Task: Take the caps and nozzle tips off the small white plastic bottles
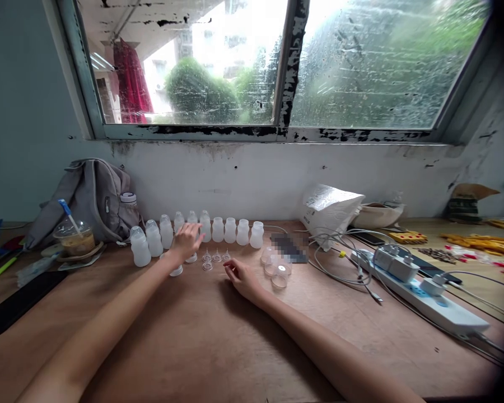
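Bottles (230, 230) upright, long axes vertical, clear teats (217, 258) pointing up

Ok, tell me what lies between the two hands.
In the head view, a small group of clear, nipple-shaped pieces lies on the tabletop between the left hand and the right hand.

We face a stained white wall (269, 182) beneath a wide, streaked window (373, 73), its frame (293, 67) flaking paint. Bright daylight and green foliage (201, 89) show through. A grey-blue wall (21, 101) stands left; our brown tabletop (218, 347) looks wooden.
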Demonstrator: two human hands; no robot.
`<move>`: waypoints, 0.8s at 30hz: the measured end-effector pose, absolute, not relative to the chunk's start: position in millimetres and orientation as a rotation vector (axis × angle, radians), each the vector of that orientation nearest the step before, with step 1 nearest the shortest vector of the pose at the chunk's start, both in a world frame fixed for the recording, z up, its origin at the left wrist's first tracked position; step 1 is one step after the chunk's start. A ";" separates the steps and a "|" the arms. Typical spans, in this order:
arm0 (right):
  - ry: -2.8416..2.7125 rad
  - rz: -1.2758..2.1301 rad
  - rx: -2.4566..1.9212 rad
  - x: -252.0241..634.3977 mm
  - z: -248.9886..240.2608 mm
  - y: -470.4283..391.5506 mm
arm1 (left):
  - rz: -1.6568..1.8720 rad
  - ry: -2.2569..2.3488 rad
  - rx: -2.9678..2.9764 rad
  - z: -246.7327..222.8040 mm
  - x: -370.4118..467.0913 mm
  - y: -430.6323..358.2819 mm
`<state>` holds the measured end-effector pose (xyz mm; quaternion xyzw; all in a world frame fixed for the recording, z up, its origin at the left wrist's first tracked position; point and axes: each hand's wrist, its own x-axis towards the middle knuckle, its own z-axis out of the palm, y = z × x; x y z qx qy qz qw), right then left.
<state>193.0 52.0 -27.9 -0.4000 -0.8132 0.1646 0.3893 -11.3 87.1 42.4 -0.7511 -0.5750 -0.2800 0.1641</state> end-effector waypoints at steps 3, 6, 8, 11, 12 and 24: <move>-2.163 0.294 -1.015 190.5 -31.0 49.5 | -0.743 -1.545 -2.215 15.6 -30.5 45.0; -2.310 0.145 -0.954 187.2 -31.8 45.4 | -0.709 -1.573 -2.196 -2.9 -47.5 23.2; -2.397 0.093 -0.898 185.5 -30.3 42.3 | -0.680 -1.606 -2.182 -7.6 -53.4 19.3; -2.463 0.086 -0.870 184.1 -27.0 39.1 | -0.656 -1.662 -2.132 -8.5 -54.4 20.4; -2.477 0.094 -0.874 183.6 -26.3 38.8 | -0.648 -1.680 -2.116 -8.7 -53.9 21.1; -2.557 0.168 -0.928 164.1 -25.0 49.6 | -0.625 -1.897 -2.174 -12.2 -63.8 25.5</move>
